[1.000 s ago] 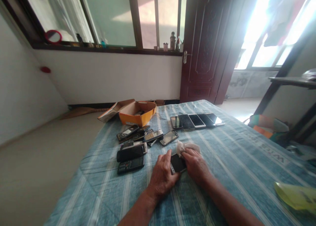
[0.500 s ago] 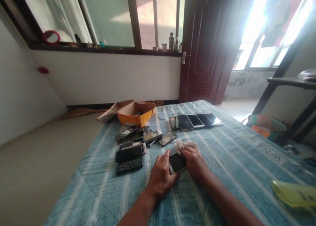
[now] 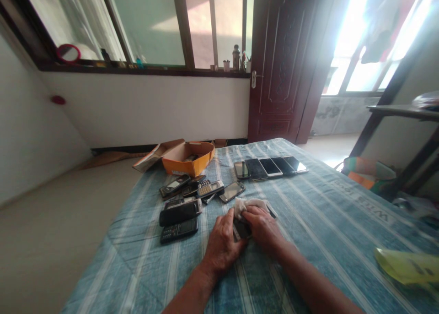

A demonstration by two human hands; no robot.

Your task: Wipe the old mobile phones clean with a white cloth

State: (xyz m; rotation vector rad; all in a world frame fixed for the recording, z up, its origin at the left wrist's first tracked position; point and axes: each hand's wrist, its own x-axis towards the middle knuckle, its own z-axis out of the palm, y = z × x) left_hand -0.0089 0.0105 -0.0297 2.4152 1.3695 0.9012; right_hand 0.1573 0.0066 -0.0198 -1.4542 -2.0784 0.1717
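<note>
My left hand (image 3: 222, 245) grips the left edge of a dark smartphone (image 3: 241, 229) lying on the blue striped cloth (image 3: 308, 222). My right hand (image 3: 263, 227) presses a crumpled white rag (image 3: 244, 205) onto the phone's screen, covering most of it. Just beyond lies a heap of old keypad phones (image 3: 187, 199). Farther back, a neat row of several smartphones (image 3: 270, 166) lies face up.
An open orange cardboard box (image 3: 188, 158) sits at the far left corner of the table. A yellow-green plastic bag (image 3: 406, 266) lies at the near right. A dark wooden door (image 3: 284, 62) and a window stand behind; a rack (image 3: 404, 121) is at right.
My right hand with the rag has slid left over the phone's screen, which was largely bare before. The left hand has kept its hold.
</note>
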